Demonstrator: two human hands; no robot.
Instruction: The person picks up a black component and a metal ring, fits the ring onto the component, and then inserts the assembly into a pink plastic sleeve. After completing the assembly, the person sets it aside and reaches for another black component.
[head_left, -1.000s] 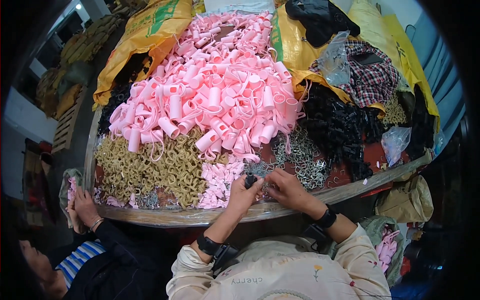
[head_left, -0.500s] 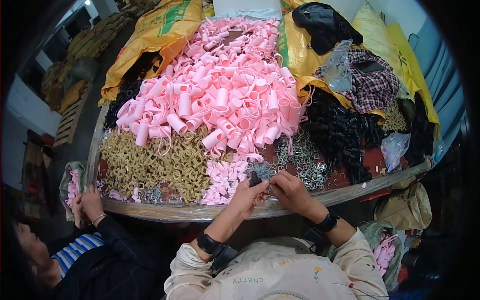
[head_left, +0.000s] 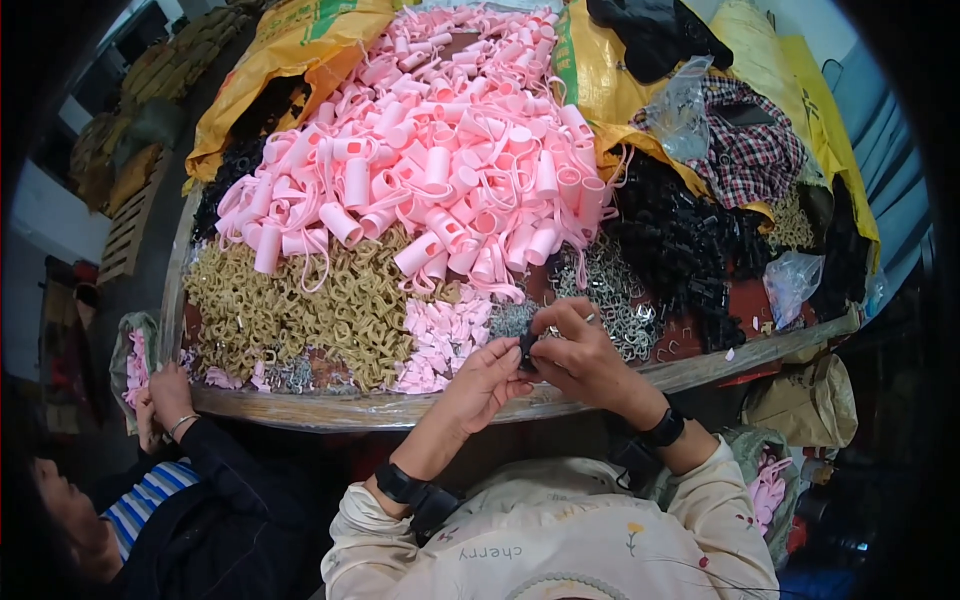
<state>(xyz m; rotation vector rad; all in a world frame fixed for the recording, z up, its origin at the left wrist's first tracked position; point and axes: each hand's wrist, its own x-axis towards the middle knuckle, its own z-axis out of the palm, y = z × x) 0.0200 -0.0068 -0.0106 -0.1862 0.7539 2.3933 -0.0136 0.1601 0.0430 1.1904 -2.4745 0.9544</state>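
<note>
At the near table edge, my left hand (head_left: 482,384) pinches a small black plastic part (head_left: 526,352) between thumb and fingers. My right hand (head_left: 582,358) is closed at the same part from the right, its fingertips touching it. A tiny pale or metallic bit (head_left: 590,318) shows by the right index finger; its kind is too small to tell. Just beyond my hands lie small pink pieces (head_left: 440,340), small fine metal parts (head_left: 512,318) and bent silvery metal clips (head_left: 625,300).
Pink plastic tubes with straps (head_left: 440,170) are heaped mid-table. Tan clip-like pieces (head_left: 300,310) spread at left, black parts (head_left: 670,240) at right. Yellow sacks (head_left: 290,60) flank the heap. A co-worker's hand (head_left: 170,395) is at the left corner. The wooden rim (head_left: 300,408) borders the table.
My right hand has risen and come over the black part, which now sits further right and turned between both hands. The whole view has shifted slightly.
</note>
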